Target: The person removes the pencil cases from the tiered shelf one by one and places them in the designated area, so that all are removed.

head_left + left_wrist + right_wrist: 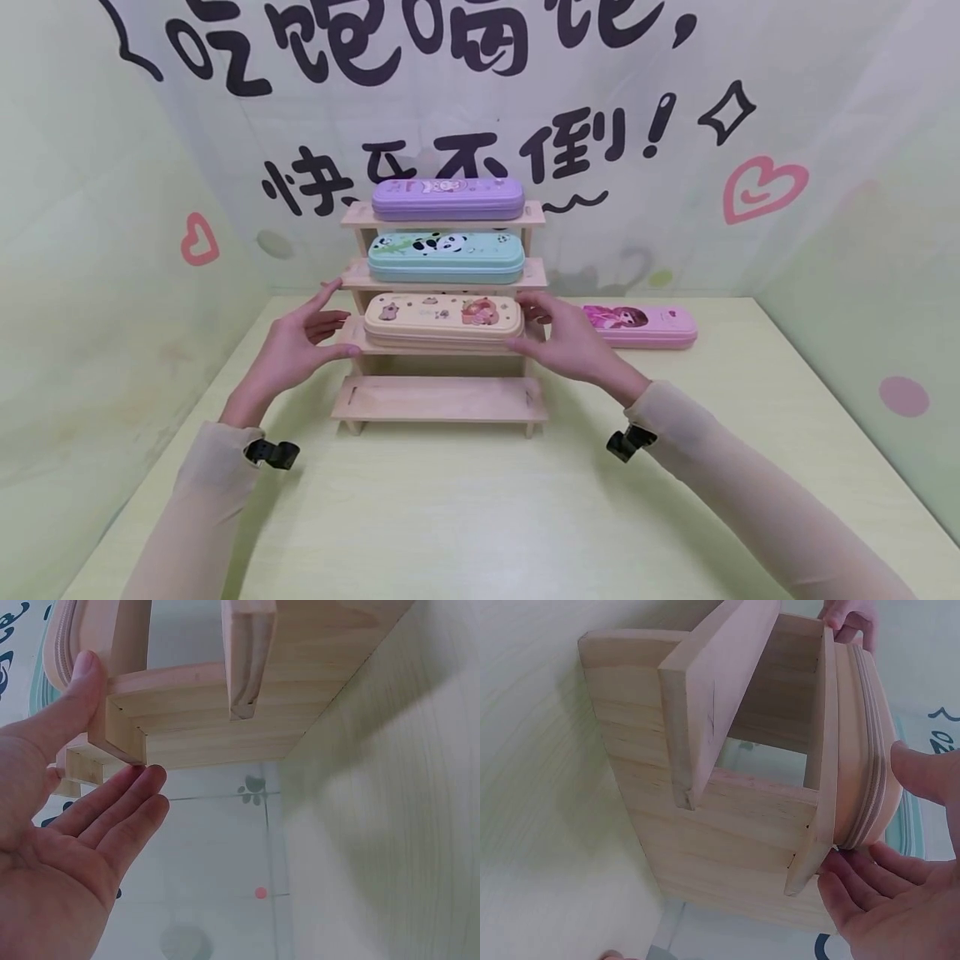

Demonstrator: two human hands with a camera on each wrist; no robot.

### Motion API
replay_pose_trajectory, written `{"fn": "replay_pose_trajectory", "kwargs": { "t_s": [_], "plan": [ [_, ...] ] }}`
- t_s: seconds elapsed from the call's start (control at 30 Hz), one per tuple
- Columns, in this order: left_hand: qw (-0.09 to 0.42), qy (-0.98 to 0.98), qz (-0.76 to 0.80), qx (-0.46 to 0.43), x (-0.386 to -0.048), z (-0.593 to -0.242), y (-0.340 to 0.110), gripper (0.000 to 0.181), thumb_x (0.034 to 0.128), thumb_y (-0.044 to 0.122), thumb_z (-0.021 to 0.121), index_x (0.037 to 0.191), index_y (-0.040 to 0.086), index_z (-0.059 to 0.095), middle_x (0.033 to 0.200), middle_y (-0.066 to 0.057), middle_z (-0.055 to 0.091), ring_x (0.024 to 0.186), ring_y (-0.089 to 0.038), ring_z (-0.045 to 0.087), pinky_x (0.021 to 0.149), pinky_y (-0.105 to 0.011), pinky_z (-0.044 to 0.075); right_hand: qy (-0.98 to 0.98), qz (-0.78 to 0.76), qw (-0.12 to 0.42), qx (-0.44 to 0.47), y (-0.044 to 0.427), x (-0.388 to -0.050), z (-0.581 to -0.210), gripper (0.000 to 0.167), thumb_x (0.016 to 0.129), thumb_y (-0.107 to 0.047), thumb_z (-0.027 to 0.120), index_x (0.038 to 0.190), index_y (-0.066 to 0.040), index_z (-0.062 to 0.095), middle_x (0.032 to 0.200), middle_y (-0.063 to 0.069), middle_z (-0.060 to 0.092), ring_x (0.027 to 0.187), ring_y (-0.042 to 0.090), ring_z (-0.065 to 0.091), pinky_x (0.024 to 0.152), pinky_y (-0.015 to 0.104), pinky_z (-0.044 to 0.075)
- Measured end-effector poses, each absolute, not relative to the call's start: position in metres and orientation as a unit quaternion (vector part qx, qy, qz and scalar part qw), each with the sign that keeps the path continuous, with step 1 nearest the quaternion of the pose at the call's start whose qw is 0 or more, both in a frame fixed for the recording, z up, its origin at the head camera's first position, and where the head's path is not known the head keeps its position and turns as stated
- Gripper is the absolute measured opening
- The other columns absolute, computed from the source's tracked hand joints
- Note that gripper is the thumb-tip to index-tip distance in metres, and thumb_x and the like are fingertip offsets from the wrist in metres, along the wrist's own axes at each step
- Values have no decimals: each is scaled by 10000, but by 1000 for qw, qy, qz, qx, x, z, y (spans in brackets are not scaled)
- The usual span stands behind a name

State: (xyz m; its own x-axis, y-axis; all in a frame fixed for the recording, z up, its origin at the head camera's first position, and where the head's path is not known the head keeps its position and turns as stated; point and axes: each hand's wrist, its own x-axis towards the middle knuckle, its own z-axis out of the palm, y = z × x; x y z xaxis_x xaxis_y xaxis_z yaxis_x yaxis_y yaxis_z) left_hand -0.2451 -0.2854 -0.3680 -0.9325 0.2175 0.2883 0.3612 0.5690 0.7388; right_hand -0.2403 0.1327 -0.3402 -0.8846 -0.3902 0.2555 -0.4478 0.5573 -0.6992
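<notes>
A cream case [442, 320] with small printed pictures lies on the third shelf down of a wooden rack [442, 398]. My right hand [573, 340] grips the case's right end, thumb at the front; in the right wrist view, the fingers of that hand [900, 892] are at the end of the case [866, 750], low by the shelf. At the shelf's left end is my left hand [288, 346], fingers spread and relaxed. The left wrist view shows that hand [67, 847] with its thumb at the shelf edge beside the case [66, 645], not gripping it.
A purple case [447, 200] lies on the top shelf and a mint panda case [446, 257] on the second. The lowest shelf holds nothing. On the table [465, 517], right of the rack, lies a pink case [648, 327]. A printed cloth [480, 108] hangs behind.
</notes>
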Motion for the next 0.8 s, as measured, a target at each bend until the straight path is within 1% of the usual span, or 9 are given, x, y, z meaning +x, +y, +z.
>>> {"fn": "replay_pose_trajectory", "kwargs": {
  "t_s": [0.1,0.2,0.3,0.37,0.47,0.53,0.63,0.7,0.8],
  "plan": [
    [84,-881,-436,-165,-245,-367,-286,1076,828,184,925,1681,325,284,1404,-249,631,1295,-406,619,1060,-457,536,-881,411,33,232,129,-242,-338,691,900,-245,866,1477,-21,559,1321,153,663,1164,344,662,1051,558,537],
    [83,-881,-435,-165,-246,-368,-286,1082,827,183,926,1681,328,278,1407,-253,628,1293,-405,620,1057,-447,539,-883,408,25,230,126,-244,-337,749,877,-291,892,1502,-52,557,1310,135,656,1133,317,668,1029,522,562],
    [81,-881,-435,-167,-246,-369,-287,1087,826,176,927,1682,329,274,1408,-255,626,1292,-403,622,1055,-447,541,-887,398,20,235,124,-246,-335,815,848,-344,913,1519,-55,552,1290,132,653,1097,298,666,970,491,593],
    [81,-880,-436,-168,-246,-369,-287,1093,823,169,928,1683,330,272,1408,-255,626,1291,-403,622,1053,-446,543,-888,394,18,236,122,-246,-335,824,836,-350,922,1511,-43,564,1317,127,640,1066,285,658,899,447,609],
    [81,-878,-440,-169,-246,-369,-287,1098,819,161,930,1682,332,273,1407,-257,626,1292,-402,622,1051,-444,544,-891,388,18,233,121,-247,-335,814,829,-345,927,1495,-27,584,1389,122,601,1025,262,633,808,374,587],
    [80,-877,-442,-169,-247,-368,-287,1101,817,158,932,1682,331,274,1407,-260,624,1294,-404,619,1052,-442,543,-893,386,18,229,121,-247,-335,799,825,-344,931,1482,-30,601,1399,109,588,1008,253,621,771,343,564],
    [80,-878,-442,-169,-247,-368,-287,1100,816,162,932,1682,329,275,1405,-257,627,1294,-401,621,1053,-439,541,-895,381,24,231,122,-247,-336,786,820,-357,932,1465,-36,617,1387,101,594,1007,243,621,790,346,568],
    [80,-877,-443,-170,-247,-368,-287,1099,816,160,932,1682,325,277,1402,-256,629,1291,-398,623,1054,-439,541,-894,385,20,230,123,-246,-336,771,822,-354,929,1457,-42,624,1343,97,616,1033,255,627,841,373,590],
    [80,-877,-443,-170,-247,-368,-287,1098,815,158,932,1682,320,279,1396,-254,634,1287,-396,627,1053,-438,541,-893,391,9,223,124,-245,-336,766,835,-344,920,1464,-39,606,1353,123,632,1093,284,652,939,436,610]
  ]
}}
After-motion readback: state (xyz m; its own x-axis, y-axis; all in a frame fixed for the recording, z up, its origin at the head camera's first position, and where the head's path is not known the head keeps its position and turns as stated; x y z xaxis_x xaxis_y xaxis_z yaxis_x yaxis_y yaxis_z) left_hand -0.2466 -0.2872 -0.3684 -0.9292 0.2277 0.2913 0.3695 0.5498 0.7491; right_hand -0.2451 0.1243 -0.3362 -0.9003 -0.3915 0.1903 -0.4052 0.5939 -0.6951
